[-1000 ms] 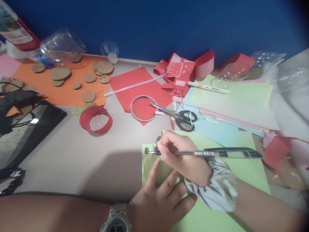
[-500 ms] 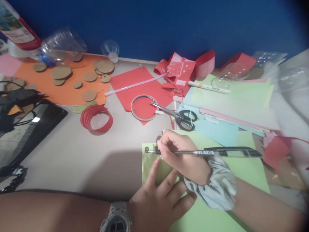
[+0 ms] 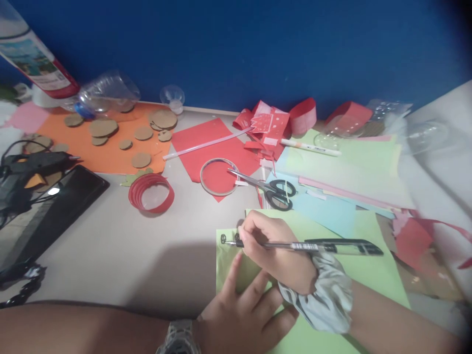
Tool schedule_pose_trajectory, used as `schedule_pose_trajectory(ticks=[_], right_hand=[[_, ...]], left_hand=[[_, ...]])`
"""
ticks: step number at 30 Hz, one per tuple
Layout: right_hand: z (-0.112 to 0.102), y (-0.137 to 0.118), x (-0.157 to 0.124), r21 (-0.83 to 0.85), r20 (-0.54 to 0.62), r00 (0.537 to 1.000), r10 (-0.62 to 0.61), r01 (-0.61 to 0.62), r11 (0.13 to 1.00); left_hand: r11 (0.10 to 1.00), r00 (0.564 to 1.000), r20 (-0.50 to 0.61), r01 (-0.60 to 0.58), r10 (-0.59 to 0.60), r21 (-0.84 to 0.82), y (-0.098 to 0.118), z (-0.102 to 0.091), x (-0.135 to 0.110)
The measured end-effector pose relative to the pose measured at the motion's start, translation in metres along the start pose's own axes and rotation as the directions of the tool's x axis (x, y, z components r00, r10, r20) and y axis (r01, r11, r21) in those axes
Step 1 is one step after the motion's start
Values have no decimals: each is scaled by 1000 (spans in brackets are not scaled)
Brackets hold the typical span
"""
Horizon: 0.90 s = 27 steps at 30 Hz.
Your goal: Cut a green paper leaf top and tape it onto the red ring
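My right hand (image 3: pixel 275 250) is closed on a black pen (image 3: pixel 313 245) whose tip rests near the top left corner of a light green sheet (image 3: pixel 372 275), by a small drawn circle (image 3: pixel 223 239). A grey scrunchie (image 3: pixel 324 297) sits on that wrist. My left hand (image 3: pixel 243 309), with a watch (image 3: pixel 179 338) on its wrist, lies flat on the green sheet with fingers spread, just below the pen hand.
Scissors (image 3: pixel 269 188) lie beyond the sheet, next to a ring (image 3: pixel 217 177) on red paper (image 3: pixel 214 142). A red ring (image 3: pixel 151 193), cardboard discs (image 3: pixel 103 128) on orange paper, a plastic bottle (image 3: pixel 106 91), a glue gun (image 3: pixel 33 164) and a black tablet (image 3: pixel 55 206) sit left. Coloured sheets (image 3: pixel 342 167) lie right.
The view has tilted so everything sits a little lower in frame. Both hands stay on the green sheet, the pen tip at about the same spot.
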State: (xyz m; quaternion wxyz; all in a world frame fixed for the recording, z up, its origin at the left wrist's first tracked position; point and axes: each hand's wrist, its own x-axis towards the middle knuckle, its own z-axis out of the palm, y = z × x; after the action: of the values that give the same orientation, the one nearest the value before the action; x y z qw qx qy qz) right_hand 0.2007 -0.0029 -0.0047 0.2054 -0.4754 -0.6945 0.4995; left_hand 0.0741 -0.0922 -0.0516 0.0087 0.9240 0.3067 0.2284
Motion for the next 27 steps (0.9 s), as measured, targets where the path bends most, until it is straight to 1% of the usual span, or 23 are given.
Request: schedule_pose_trajectory(ticks=[2,7,10,17,21,24,27], right_hand=[[0,1,0,-15,-18,1000,-2,2,1000],[1,2,-1,-38,-1,1000,-14,14,999],[1,3,-1,-44,-33,999,-11,9,999],[1,1,0,-25,-38,999,-16,15,1000],[1,2,0,-20,-16,1000,-10,10,1000],[0,1,1,-6,-30,1000,-5,4,1000],[0,1,0,2,12,1000,9,-9,1000]], left_hand=[[1000,1000,-18,5,-5,-3,0,1,-1],[1000,999,-51,1,0,19,1,4,-1],[1000,998,-68,9,-8,12,1,5,0],[1000,999,-48,16,-16,9,1,4,0],[1000,999,-48,24,-25,-8,1,4,1],[1000,999,-44,12,-12,-3,1,4,1],[1000,999,-33,12,-12,-7,2,4,0]])
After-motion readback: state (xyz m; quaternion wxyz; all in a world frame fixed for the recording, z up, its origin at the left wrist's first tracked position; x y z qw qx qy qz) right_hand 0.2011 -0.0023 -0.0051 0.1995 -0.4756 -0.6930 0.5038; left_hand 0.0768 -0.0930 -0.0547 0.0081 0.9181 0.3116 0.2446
